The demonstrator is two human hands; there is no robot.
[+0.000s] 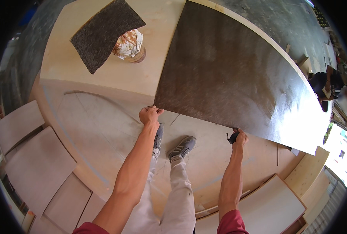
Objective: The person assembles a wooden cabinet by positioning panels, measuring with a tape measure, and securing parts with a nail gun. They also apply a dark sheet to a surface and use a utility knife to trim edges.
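A large dark brown sheet point(216, 70) with a glossy sheen lies on the pale work table. My left hand point(150, 116) pinches its near left corner, fingers closed on the edge. Farther along the same near edge, my right hand point(241, 139) is closed around a small black object point(233, 137) with a thin curled end, its fingertips at the sheet's edge. The kind of that object cannot be made out.
On the table's left part point(64, 62), a dark rough-textured piece point(103, 35) lies against a stained tub covered in white wrapping point(129, 45). Pale panels point(41, 163) lie at the left, a framed white panel point(267, 206) at lower right. Another person point(326, 84) is at far right.
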